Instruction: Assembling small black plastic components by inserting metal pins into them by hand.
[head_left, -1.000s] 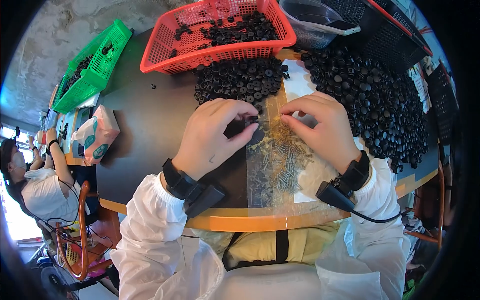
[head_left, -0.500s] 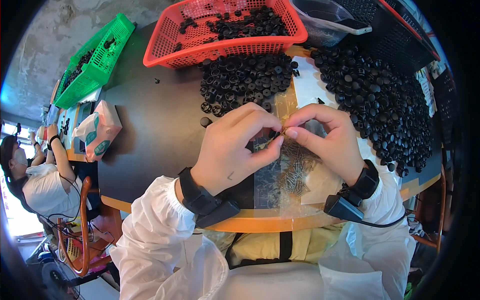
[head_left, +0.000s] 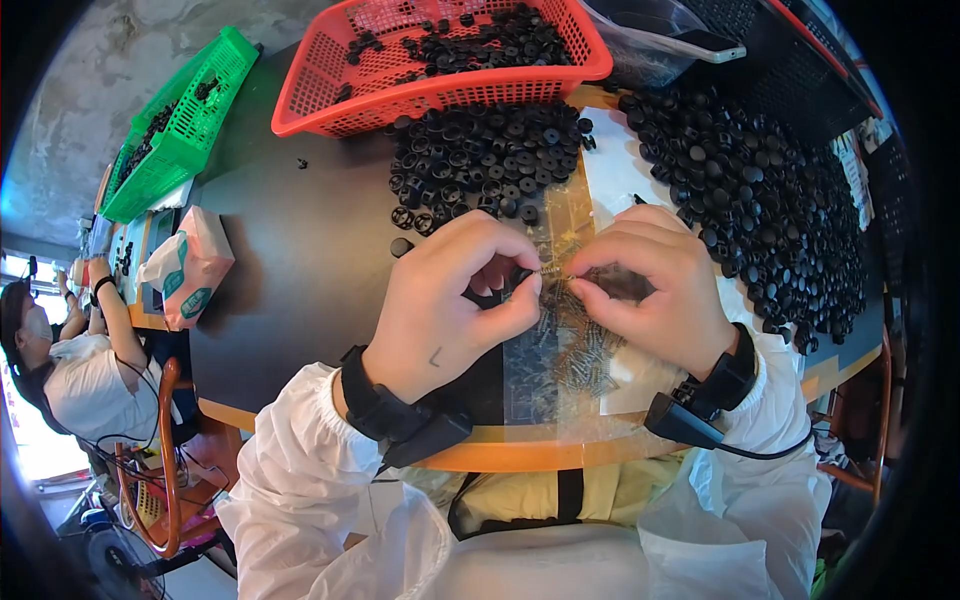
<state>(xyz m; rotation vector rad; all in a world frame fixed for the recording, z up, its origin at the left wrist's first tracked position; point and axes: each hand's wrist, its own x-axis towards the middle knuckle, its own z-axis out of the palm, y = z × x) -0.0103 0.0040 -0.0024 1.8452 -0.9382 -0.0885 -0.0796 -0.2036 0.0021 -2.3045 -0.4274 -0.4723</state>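
Hands at a worktable, read left to right. A tissue pack [head_left: 203,268] stands near the left edge of the surface [head_left: 290,260]. The left hand [head_left: 440,300] pinches a small black part [head_left: 519,277] between thumb and forefinger, above the surface and toward its near edge. Just right of these fingertips shows what looks like a thin metal spring [head_left: 551,271]; below it, a heap of springs [head_left: 582,368] lies toward the near edge. The right hand [head_left: 660,285] brings thumb and forefinger close together beside the spring; whether they grip it cannot be told. Farther right, a pile of black caps [head_left: 750,190] spreads along the right edge. Good handling probably calls for a steady left pinch, a light right touch that leaves the coil unbent, and fingertips kept low over the heap.
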